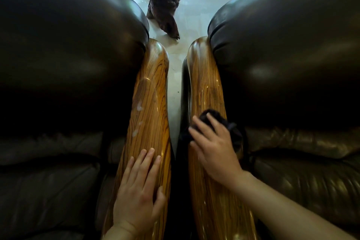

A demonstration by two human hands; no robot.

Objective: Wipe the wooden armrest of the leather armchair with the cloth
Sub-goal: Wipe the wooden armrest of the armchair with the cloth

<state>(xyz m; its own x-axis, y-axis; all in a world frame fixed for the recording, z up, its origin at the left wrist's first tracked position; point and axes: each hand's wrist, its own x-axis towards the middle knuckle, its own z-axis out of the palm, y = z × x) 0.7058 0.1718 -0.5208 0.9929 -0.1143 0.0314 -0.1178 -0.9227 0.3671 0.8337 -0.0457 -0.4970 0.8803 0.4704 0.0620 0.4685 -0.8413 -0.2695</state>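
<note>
Two wooden armrests run side by side; right hand (213,150) presses the dark cloth (220,122) midway along the right armrest (206,87), fingers spread over it, far stretch seemingly unwiped; left hand (139,191) rests flat, empty, on the left armrest (150,87), pale smears remaining

Most of the dark cloth (224,122) hidden under the right hand (215,148), only bunched edges showing past the fingers, so grip could not be judged. Carved dark wooden piece (163,0) at the far end cut off by the top edge; both armchairs' leather backs (68,35) cropped at left and right. Near ends of both wooden armrests (220,210) lost below the bottom edge, seat cushions too dark for detail.
</note>
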